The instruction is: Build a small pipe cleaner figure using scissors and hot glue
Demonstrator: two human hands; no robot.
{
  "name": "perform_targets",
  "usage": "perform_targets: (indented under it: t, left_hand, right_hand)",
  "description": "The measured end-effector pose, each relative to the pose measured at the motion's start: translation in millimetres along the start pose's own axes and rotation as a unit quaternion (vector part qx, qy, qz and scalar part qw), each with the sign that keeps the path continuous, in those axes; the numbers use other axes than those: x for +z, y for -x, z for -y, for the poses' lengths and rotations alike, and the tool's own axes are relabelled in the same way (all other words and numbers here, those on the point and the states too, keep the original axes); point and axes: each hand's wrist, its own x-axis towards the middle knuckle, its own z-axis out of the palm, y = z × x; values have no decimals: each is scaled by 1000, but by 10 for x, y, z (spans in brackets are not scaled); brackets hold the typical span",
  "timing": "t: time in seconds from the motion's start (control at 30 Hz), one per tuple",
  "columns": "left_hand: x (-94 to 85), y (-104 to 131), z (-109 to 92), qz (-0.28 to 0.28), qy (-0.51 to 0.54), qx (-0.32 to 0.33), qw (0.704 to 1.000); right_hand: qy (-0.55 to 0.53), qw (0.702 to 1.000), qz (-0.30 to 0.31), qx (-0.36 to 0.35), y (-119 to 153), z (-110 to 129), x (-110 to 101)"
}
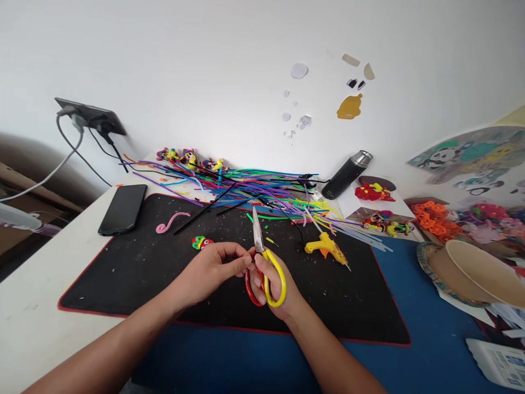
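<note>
My right hand [283, 298] curls its fingers around the scissors [258, 241] over the surface [36, 298], blades toward its far edge, my left hand [209, 268] pinched beside the handles, any contents too small to tell.

Scissors [258, 242] with one yellow and one red handle, silver blades together, tips up, in the right hand [274, 276].

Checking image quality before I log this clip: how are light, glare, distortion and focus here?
Head view: soft light on the white wall, darker at far left; glints on the flask cap. Same head view: wide-angle stretch in the beige bowl; left hand, right hand and scissors fairly sharp.
</note>
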Motion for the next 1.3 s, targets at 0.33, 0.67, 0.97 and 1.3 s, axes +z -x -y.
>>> perform_targets:
  t: [0.33,0.67,0.97,1.3]
  left_hand:
    - [4,-11,59,-6,-16,3,1000]
    - [6,-6,51,-10,-52,6,999]
    - [0,-10,73,-20,-74,8,997]
    - [9,-10,41,-77,-108,17,991]
  right_hand:
    - [3,1000,-1,4,-2,-46,-26]
    - [7,1000,-11,12,-6,-49,-19]
    - [15,1000,-8,10,-1,-67,-35]
    - [9,999,-35,-14,24,-88,-20]
